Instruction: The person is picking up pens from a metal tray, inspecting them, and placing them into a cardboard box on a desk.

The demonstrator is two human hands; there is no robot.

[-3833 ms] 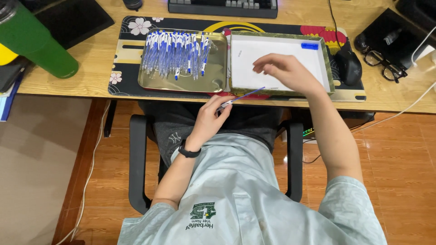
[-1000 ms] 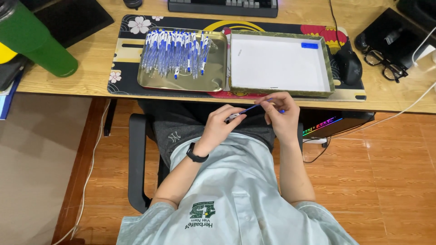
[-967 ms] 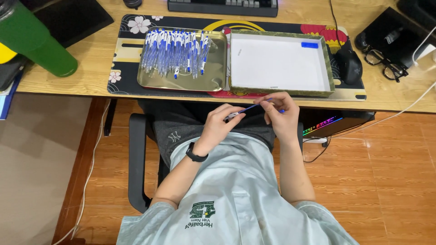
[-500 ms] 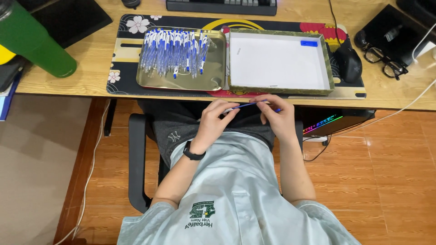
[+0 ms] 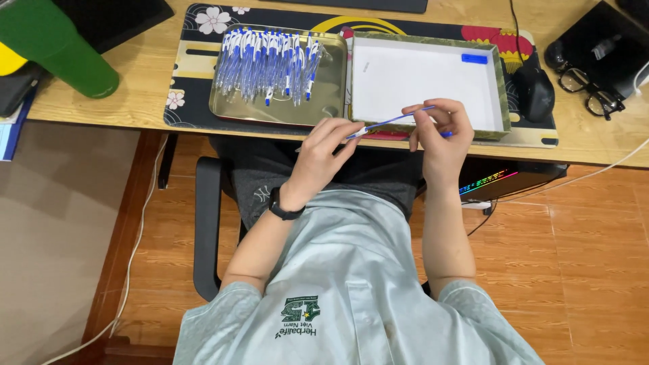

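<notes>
Both hands hold one blue and white pen [image 5: 390, 122] level in front of the desk edge. My left hand [image 5: 327, 150] pinches its left end; my right hand [image 5: 441, 133] grips the right end, with a small blue piece, perhaps a cap, showing by the fingers. Behind the hands sits a box [image 5: 499, 81] lined with white paper, with a small blue piece in its far right corner. To its left a metal tray [image 5: 332, 88] holds several blue and white pens [image 5: 268, 59] in a heap.
A patterned desk mat [image 5: 193, 67] lies under tray and box. A green bottle [image 5: 57, 46] stands at the left, a black mouse [image 5: 535, 93] and glasses [image 5: 589, 90] at the right. I sit on a black chair [image 5: 207, 230] over a wooden floor.
My right hand left the paper in the box and came down to the pen held by my left hand. Both hands then rose slightly toward the desk edge.
</notes>
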